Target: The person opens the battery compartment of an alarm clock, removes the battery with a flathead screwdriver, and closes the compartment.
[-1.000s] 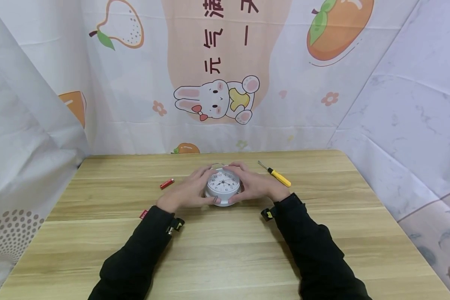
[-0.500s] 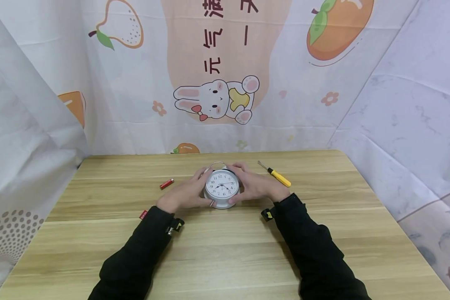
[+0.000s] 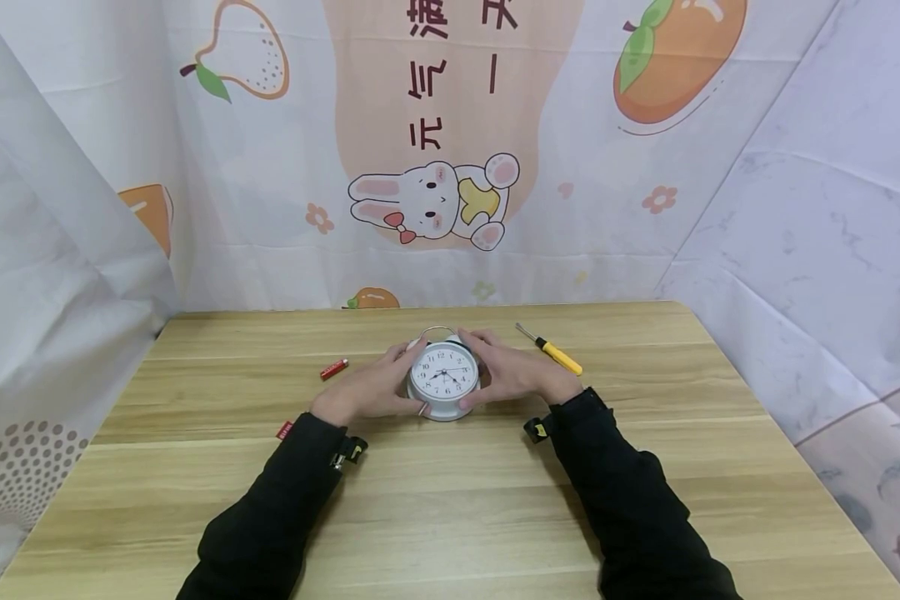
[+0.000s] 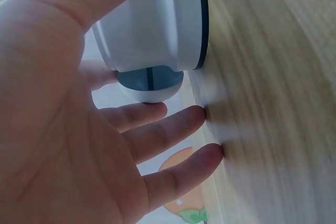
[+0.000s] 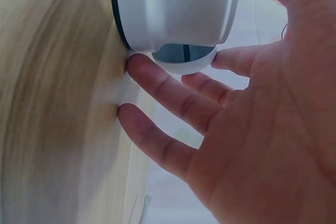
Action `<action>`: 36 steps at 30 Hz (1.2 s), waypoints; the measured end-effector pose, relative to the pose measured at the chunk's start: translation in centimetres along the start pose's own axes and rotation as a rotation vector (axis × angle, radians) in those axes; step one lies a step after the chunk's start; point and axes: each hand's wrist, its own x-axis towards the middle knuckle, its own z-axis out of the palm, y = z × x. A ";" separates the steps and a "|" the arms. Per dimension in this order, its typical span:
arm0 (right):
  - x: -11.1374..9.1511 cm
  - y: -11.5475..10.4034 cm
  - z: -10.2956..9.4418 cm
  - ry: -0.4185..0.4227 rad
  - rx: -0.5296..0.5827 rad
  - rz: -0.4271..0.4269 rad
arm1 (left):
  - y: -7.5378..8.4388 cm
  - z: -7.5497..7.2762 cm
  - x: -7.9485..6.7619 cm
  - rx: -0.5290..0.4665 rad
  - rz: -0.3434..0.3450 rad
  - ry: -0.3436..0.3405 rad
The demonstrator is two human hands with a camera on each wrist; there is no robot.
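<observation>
A white twin-bell alarm clock (image 3: 444, 372), numbered dial up, is at the far middle of the wooden table. My left hand (image 3: 375, 385) grips its left side, the thumb near its lower edge and the fingers around the bell end. From the opposite side my right hand (image 3: 513, 371) holds it likewise. In the left wrist view a bell (image 4: 152, 95) shows close to the fingers, and the lower fingertips meet the table. The right wrist view shows another bell (image 5: 186, 67) with fingers around it; the dark back rim sits close to the wood. The clock's back is hidden.
A red battery (image 3: 334, 369) lies left of the clock, beyond the left forearm. Behind the right wrist lies a yellow-handled screwdriver (image 3: 558, 354). A printed curtain (image 3: 270, 192) hangs behind the table's far edge, with more cloth at both sides.
The clock has tipped between my hands so its dial now faces the head view more fully and looks rounder. Both hands kept their hold, with small finger shifts. Battery and screwdriver stayed put.
</observation>
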 end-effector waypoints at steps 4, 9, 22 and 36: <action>0.0 0.1 0.0 0.006 0.018 -0.011 | 0.0 -0.1 0.0 -0.011 -0.002 -0.007; 0.0 0.1 -0.1 0.009 0.033 -0.012 | 0.1 0.0 0.1 -0.010 0.005 -0.008; 0.0 0.0 -0.1 0.006 0.015 0.007 | 0.2 0.0 0.1 -0.011 0.007 -0.011; 0.0 0.1 -0.1 0.004 0.007 0.036 | 0.2 -0.1 0.0 -0.008 0.008 -0.011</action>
